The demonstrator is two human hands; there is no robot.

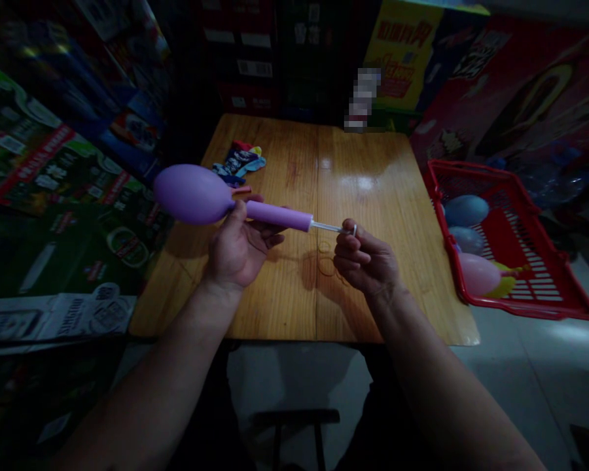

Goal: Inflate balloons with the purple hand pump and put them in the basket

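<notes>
A purple hand balloon pump (279,215) lies level above the wooden table, its nozzle end pointing left. On that end sits a partly inflated purple balloon (194,194). My left hand (240,245) supports the pump near the nozzle, its thumb pressed at the balloon's neck. My right hand (366,258) has its fingers closed round the pump's handle at the end of a white rod, which is drawn partway out of the barrel. Below the hands, yellow rubber bands (326,266) lie on the table.
Uninflated balloons (240,162) lie in a pile on the far left of the wooden table (373,176). A red basket (515,196) at the right holds several inflated balloons (478,275). Stacked cartons (59,163) line the left and back. Beneath the near edge stands a dark stool (297,417).
</notes>
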